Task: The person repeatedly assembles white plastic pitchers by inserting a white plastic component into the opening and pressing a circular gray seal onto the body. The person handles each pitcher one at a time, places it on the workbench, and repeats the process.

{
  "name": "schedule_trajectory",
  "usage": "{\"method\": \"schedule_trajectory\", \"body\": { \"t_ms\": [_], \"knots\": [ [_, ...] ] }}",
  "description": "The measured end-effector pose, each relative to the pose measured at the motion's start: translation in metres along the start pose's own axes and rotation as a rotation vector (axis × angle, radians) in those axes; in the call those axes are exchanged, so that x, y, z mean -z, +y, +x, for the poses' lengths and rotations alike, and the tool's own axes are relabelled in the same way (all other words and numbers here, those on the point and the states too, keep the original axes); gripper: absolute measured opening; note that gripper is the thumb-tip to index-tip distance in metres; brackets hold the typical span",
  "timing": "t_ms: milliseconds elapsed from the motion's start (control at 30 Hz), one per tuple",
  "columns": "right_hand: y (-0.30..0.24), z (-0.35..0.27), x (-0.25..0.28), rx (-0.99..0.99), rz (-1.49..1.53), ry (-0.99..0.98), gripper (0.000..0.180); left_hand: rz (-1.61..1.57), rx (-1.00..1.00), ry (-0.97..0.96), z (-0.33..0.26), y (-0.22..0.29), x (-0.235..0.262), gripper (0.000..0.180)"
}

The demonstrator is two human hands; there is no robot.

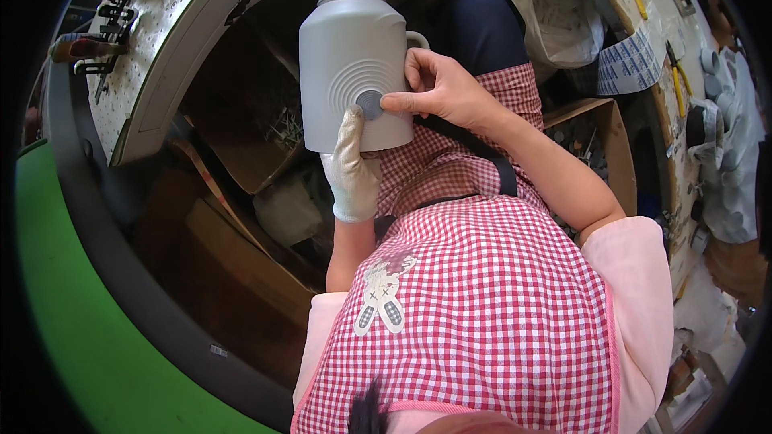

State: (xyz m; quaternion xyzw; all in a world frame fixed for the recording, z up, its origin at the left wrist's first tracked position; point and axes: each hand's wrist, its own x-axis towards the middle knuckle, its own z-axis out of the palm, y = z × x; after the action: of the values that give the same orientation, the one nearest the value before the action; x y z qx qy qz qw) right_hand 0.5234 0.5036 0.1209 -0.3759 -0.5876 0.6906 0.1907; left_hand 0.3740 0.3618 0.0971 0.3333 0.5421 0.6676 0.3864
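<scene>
A pale grey plastic flask body with a moulded side handle and a wide open neck stands upright on the person's lap, its base resting against the red-and-white checked apron. On the side facing the camera the flask body has a set of raised concentric rings, and a small dark grey round disc sits at their centre.

The left hand, in a white fabric glove, comes up from below the flask body; its fingers lie flat against the lower wall, with the tip just beside the disc, bracing the shell rather than gripping it. The right hand is bare and wraps around the flask body from the handle side, the thumb and forefinger pressed onto the edge of the disc while the other fingers curl near the handle.

To the left of the flask body runs a curved cream workbench edge, with an open brown cardboard box below it. To the right of the flask body, beyond the right forearm, another brown cardboard box holds small dark parts, too small to tell apart.
</scene>
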Motion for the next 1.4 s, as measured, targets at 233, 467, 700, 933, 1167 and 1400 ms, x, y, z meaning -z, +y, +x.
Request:
{"method": "schedule_trajectory", "body": {
  "t_ms": [233,467,700,933,1167,1400],
  "knots": [
    [0.009,0.004,-0.012,0.120,-0.214,0.175,0.058,-0.261,0.162,0.104,0.004,0.004,-0.013,0.041],
    [-0.022,-0.002,0.070,0.084,-0.109,0.132,0.036,0.140,-0.102,0.159,0.026,0.017,-0.022,0.027],
    [-0.012,-0.005,0.467,0.180,-1.489,1.009,0.037,-0.186,0.165,0.177,0.045,-0.001,0.038,0.031],
    [-0.028,0.032,0.525,-0.133,-1.116,0.920,0.034,-0.349,0.239,0.129,0.024,0.037,0.025,0.031],
    [-0.090,-0.001,0.187,0.033,0.175,0.009,0.044,-0.434,0.351,0.080,0.037,0.082,-0.011,0.041],
    [-0.093,-0.020,0.017,0.354,-0.511,-0.244,0.048,-0.418,0.389,0.128,0.039,0.085,-0.026,0.041]
  ]
}}
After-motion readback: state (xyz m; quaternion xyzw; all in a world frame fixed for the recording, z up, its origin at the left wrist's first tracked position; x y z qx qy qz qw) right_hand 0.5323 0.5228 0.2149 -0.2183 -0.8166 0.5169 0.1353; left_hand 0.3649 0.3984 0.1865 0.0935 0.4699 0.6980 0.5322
